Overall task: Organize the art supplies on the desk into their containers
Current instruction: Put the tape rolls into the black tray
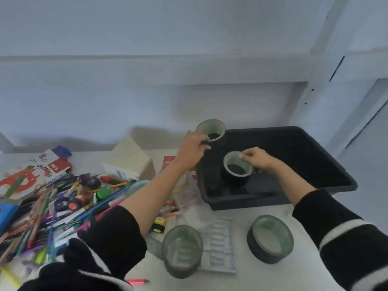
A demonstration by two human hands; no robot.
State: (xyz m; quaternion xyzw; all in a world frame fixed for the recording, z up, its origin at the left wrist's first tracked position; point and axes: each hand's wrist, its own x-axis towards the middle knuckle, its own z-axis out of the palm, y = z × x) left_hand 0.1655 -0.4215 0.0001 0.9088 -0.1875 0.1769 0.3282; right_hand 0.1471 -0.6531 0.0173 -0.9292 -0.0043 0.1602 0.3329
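— Counting the round cups, are you? How many?

— Four. The left hand (pixel 194 147) has its fingers curled over the rim of the first cup (pixel 211 130). It holds that cup up just past its fingertips, over the back corner of the one black bin (pixel 294 143).

— And the other hand?

— The right hand (pixel 255 159) pinches the rim of the second cup (pixel 238 166) with thumb and fingers. That cup hangs just left of the hand, low inside the bin. I cannot tell if it touches the bottom.

— Where are the last two?

— Both stand on the desk (pixel 241 278), nearer the person than the hands. The third cup (pixel 182 250) is just right of the left sleeve, touching one clear paint tray (pixel 220 244). The fourth cup (pixel 270 238) is just left of the right sleeve.

— Anything else?

— One big heap of pens and pencils (pixel 52 211) lies left of the left arm, too many to count. One oil pastels box (pixel 31 171) sits at the heap's far side. One white box (pixel 130 162) stands left of the left hand. One little yellow roll (pixel 159 224) lies just beside the left arm.
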